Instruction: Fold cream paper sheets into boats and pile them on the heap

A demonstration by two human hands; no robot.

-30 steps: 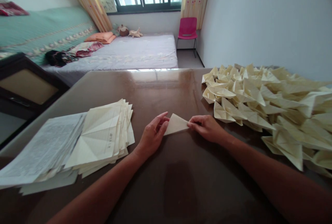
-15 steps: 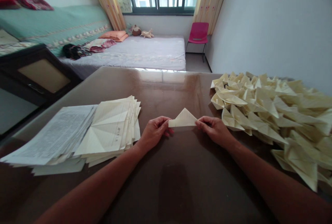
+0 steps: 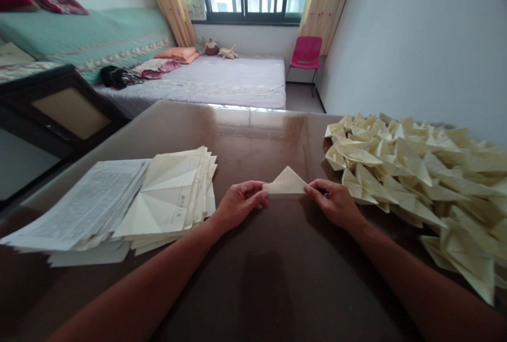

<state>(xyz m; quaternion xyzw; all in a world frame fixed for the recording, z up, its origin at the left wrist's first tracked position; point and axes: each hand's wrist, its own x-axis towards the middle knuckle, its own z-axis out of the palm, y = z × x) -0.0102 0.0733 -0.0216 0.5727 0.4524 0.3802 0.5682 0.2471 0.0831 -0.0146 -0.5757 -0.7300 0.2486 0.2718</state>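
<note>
A small piece of folded cream paper, with a triangular peak above a straight band, is held level over the brown table. My left hand pinches its left end between thumb and fingers. At the opposite end, my right hand grips the paper's corner with thumb and fingertips. To the left lies a stack of creased cream sheets. A heap of folded paper boats covers the right side of the table, close to my right hand.
Printed sheets lie partly under the cream stack. The glossy brown table reaches toward a bed. Beyond it stand a pink chair and a window. A dark cabinet is at the left.
The view has shifted slightly. My left thumb and fingers have changed position on the paper's left end. Both hands still hold the paper at its ends.
</note>
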